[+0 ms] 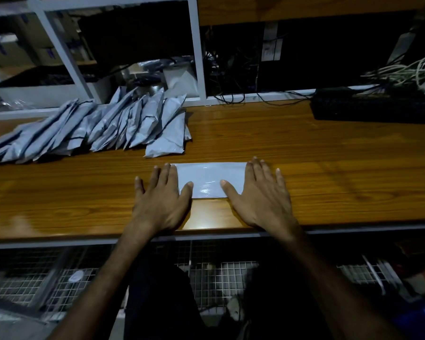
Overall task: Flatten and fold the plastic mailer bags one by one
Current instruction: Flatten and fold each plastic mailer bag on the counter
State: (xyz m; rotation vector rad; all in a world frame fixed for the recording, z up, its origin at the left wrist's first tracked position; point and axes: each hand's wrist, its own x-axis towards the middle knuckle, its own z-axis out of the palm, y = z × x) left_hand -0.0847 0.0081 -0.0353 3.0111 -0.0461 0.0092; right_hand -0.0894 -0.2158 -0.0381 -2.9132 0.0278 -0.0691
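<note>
A pale grey plastic mailer bag (207,179) lies flat as a wide rectangle on the wooden table (304,155), near its front edge. My left hand (161,200) presses on the bag's left end with straight, spread fingers. My right hand (261,195) presses on its right end the same way, palm down. Both thumbs point inward over the bag's near edge. Farther back on the left, several folded grey mailer bags (103,126) lie overlapping in a slanted row.
A black keyboard (373,106) sits at the back right, with tangled cables (400,72) behind it. A white shelf frame (196,50) stands along the back edge. Under the table front runs a wire mesh shelf (214,273).
</note>
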